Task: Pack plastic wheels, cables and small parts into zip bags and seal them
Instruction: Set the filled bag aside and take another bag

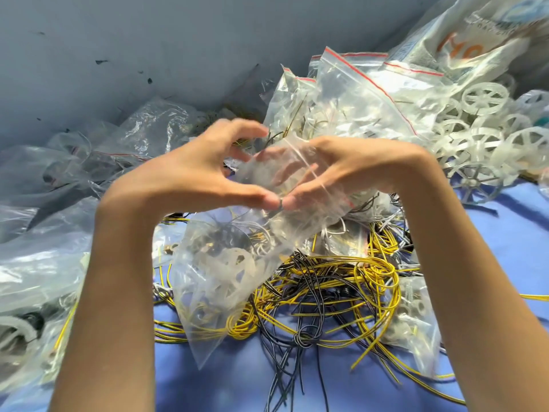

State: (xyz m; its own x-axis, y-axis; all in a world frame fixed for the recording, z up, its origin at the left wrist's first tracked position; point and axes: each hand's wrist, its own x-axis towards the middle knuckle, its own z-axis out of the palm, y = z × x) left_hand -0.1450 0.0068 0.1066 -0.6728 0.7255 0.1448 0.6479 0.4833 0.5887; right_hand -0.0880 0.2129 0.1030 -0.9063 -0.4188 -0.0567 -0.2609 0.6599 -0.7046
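Clear plastic zip bag of white wheels hangs over tangled yellow-black cables. Right hand pinches its mouth, fingers behind the film. Left hand: thumb at same edge, grip unclear.

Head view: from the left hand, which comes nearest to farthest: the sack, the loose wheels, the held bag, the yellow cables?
From the left hand:
1. Bag, held, hanging just below it.
2. Cables, lower, to the right.
3. Wheels, far right.
4. Sack, top right corner, behind the wheels.
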